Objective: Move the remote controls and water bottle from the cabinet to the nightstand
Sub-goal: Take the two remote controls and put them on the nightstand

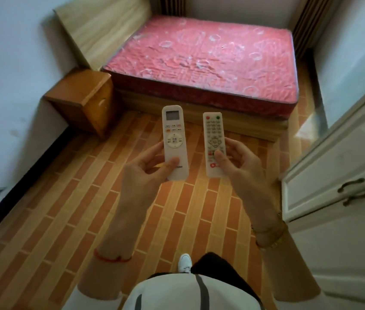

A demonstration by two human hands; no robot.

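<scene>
Head view shows both hands raised in the middle of the frame, each one holding a remote. On the left hand, the fingers are curled behind the white remote with a small screen, and the thumb presses on its lower front, so the grip is closed around it. On the right hand, the fingers curl along the right edge of the white remote with many small buttons, and the thumb lies on its lower buttons; this grip is also closed. Both remotes stand nearly upright, side by side, near each other but not touching, above the brick-pattern floor. A wooden nightstand is in the left part of the frame, against the wall and just beside the bed with the pink mattress. A white cabinet with dark handles is at the right edge. No water bottle is seen in this view.
</scene>
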